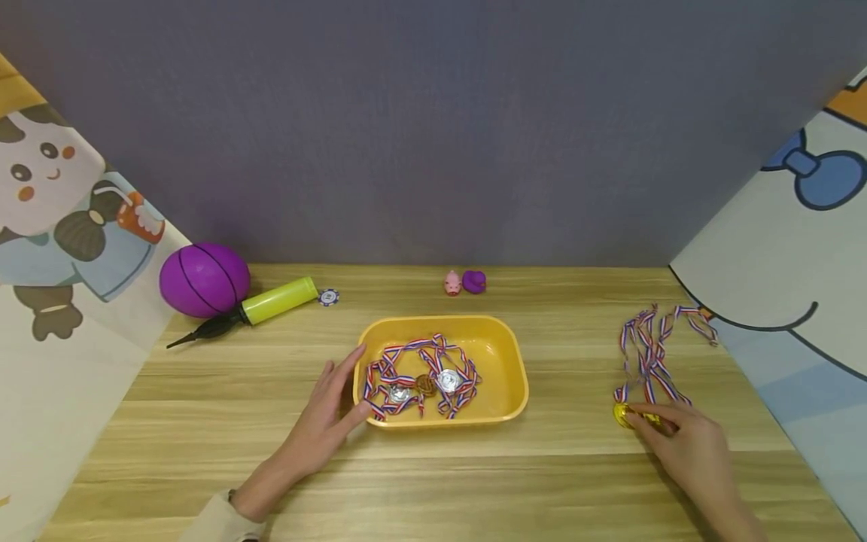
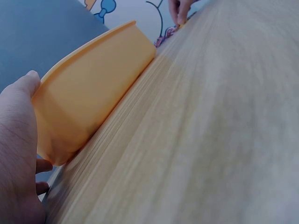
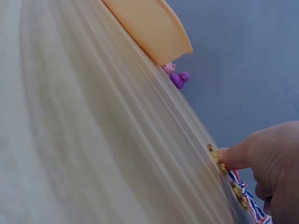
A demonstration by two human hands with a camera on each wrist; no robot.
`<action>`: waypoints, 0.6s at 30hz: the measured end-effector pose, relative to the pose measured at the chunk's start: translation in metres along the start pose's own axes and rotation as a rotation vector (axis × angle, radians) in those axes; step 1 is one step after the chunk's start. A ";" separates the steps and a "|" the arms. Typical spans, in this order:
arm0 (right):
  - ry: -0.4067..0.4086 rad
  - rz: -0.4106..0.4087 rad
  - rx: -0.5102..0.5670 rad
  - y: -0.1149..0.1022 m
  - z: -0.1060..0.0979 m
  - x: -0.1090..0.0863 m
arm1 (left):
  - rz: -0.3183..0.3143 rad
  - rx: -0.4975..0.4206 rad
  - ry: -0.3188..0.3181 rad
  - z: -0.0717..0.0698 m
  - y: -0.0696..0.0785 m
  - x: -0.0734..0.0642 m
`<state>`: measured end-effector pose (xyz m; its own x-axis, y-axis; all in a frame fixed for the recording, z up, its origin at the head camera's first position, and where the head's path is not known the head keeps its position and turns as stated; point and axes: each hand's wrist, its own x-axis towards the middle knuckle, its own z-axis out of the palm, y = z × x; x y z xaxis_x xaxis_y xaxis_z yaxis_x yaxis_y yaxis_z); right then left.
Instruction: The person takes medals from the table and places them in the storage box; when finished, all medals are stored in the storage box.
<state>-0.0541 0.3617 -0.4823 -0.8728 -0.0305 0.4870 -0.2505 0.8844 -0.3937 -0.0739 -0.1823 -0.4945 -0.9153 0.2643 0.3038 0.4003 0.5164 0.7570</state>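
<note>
A yellow tray [image 1: 501, 403] holds two silver medals [image 1: 449, 381] and a bronze medal [image 1: 425, 385] among their striped ribbons [image 1: 406, 346]. My left hand [image 1: 321, 421] rests against the tray's left end, its thumb and fingers spread along the wall and rim. Off to the right, my right hand [image 1: 691, 444] pinches a gold medal [image 3: 216, 158] close over the wooden table. Another gold medal [image 3: 238, 195] lies beside it, partly hidden by the hand in the head view. Red, white and blue ribbons [image 1: 652, 354] trail from the gold medals toward the back.
A purple ball [image 1: 205, 280], a yellow-green hand pump [image 1: 279, 301] and a poker chip [image 1: 328, 297] lie at the back left. Behind the tray sit a small pink pig [image 1: 452, 283] and a purple duck [image 1: 474, 281]. A grey panel [image 1: 433, 150] rises at the back, with printed walls on both sides.
</note>
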 end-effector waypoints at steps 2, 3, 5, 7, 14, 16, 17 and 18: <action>0.007 -0.039 0.016 0.000 0.003 0.001 | -0.001 0.001 0.000 0.000 0.000 0.000; 0.010 -0.057 0.022 0.000 0.004 0.002 | -0.002 -0.001 0.000 0.000 0.000 0.000; 0.016 -0.080 0.034 -0.001 0.007 0.003 | 0.000 -0.004 0.000 0.000 0.000 0.000; 0.016 -0.093 0.036 -0.002 0.010 0.004 | 0.006 -0.005 0.001 0.000 -0.001 0.000; 0.032 -0.105 0.046 -0.005 0.015 0.008 | -0.011 -0.002 -0.002 0.000 -0.001 0.000; 0.041 -0.092 0.046 -0.005 0.015 0.007 | -0.016 -0.004 -0.004 0.000 -0.001 0.000; 0.044 -0.083 0.048 -0.005 0.014 0.007 | -0.017 -0.005 -0.005 0.001 -0.001 0.000; 0.041 -0.071 0.050 -0.005 0.013 0.007 | -0.018 -0.008 -0.005 0.001 -0.001 0.000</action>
<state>-0.0641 0.3509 -0.4872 -0.8343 -0.0724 0.5465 -0.3328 0.8564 -0.3947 -0.0742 -0.1826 -0.4960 -0.9220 0.2596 0.2871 0.3837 0.5146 0.7668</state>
